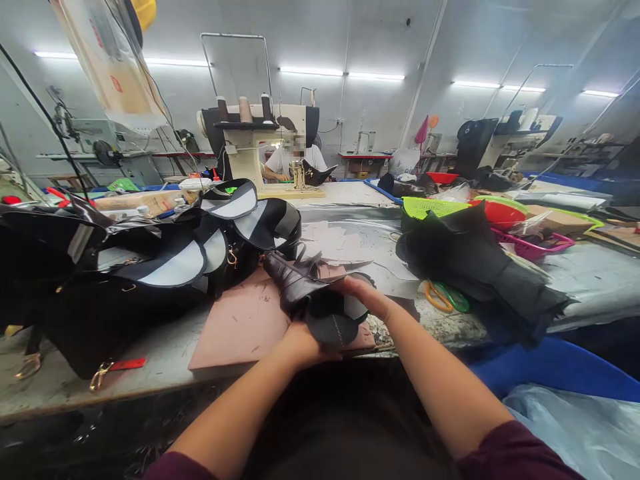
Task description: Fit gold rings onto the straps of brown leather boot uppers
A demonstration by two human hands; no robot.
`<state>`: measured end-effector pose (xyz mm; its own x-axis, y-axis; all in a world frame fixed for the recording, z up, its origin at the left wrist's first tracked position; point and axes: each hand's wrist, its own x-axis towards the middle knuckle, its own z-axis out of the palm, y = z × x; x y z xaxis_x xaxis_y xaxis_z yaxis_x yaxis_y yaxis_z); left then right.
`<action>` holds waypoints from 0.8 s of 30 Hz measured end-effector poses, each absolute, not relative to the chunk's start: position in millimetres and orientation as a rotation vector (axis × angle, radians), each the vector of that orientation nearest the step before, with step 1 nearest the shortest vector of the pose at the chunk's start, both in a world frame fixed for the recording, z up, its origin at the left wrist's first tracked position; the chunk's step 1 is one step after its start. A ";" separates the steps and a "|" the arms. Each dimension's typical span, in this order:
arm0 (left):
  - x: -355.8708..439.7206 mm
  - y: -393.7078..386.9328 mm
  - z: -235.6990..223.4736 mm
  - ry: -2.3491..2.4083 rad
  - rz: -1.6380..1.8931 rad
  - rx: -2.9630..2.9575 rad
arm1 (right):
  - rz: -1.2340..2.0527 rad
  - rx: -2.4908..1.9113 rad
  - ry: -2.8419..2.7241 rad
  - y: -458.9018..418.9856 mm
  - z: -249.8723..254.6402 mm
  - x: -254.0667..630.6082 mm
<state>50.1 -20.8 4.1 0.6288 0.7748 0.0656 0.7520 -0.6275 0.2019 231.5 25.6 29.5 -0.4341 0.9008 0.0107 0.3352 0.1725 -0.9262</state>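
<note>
Off to the left of my left hand, a heap of black bags [160, 303] crowds the table [165, 360], a red strap [131, 364] lying near its front edge. Between heap and hand, the pink board [233, 327] offers a bare patch, the most open room on that side; its near edge runs under my forearm. My left hand [310, 345] holds the dark piece [320, 310] from below, fingers partly hidden, so the piece sits between my hands over the board. My right hand [367, 299] is closed on the piece's upper right edge. Beyond it lie paper scraps [333, 239]. To its right come the scissors [440, 298], just beside a black stack [480, 267] that overhangs the table edge; nearer me, the blue bin [565, 367].
</note>
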 end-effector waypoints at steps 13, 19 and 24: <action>55.4 -23.4 -9.9 1.217 0.172 2.761 | 0.953 -1.487 -1.880 6.0 18.0 164.0; 61.8 -23.3 -7.6 1.167 0.140 2.779 | 1.038 -1.387 -1.779 11.6 15.1 159.0; 57.6 -27.0 20.9 1.156 0.307 2.772 | 1.185 -1.229 -1.558 23.2 12.2 176.4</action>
<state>57.6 -27.0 20.9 0.6873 0.7128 0.1395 0.6881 -0.7005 0.1894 176.4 23.2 12.2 -0.2013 0.9787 0.0407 0.2219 0.0860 -0.9713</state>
